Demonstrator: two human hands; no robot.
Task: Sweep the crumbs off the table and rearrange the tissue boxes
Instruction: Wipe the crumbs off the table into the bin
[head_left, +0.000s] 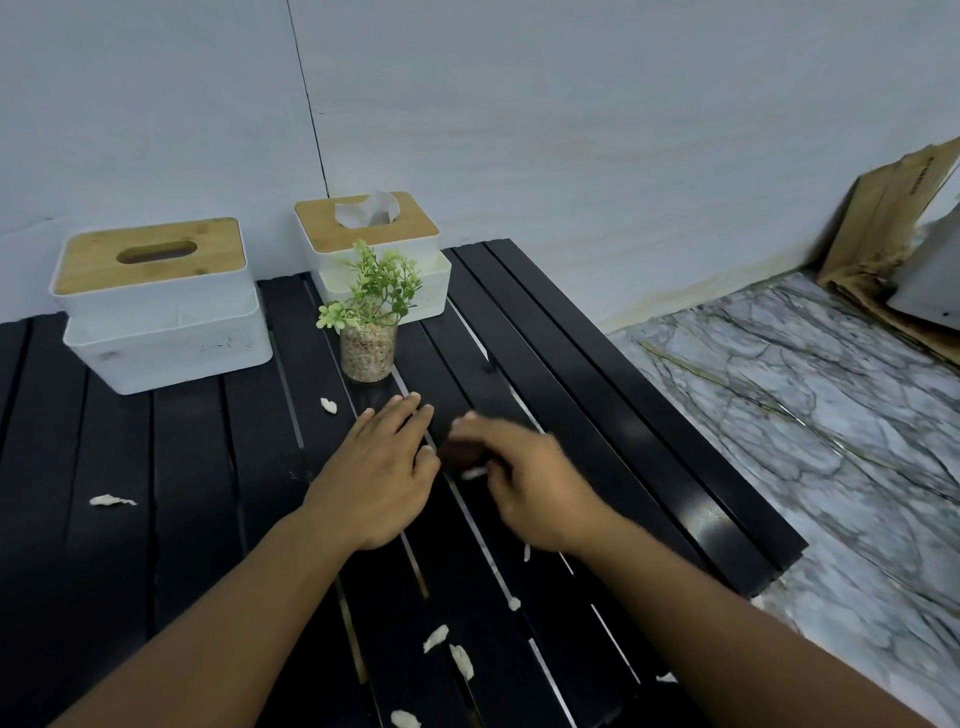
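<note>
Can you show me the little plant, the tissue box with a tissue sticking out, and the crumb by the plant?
little plant (369, 353): head view, on its pebble-filled glass jar.
tissue box (415, 224): head view, on its wooden lid.
crumb (328, 406): head view, on its middle.

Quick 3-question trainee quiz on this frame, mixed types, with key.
1. True or false: only the right white tissue box with a wooden lid shows a tissue.
2. The green plant in a pebble-filled glass jar stands: A) on a lid B) in front of the right box C) on the floor.
3. Fill in: the left hand lies flat on the ___ slatted table.
Key: 1 true; 2 B; 3 black.
</note>
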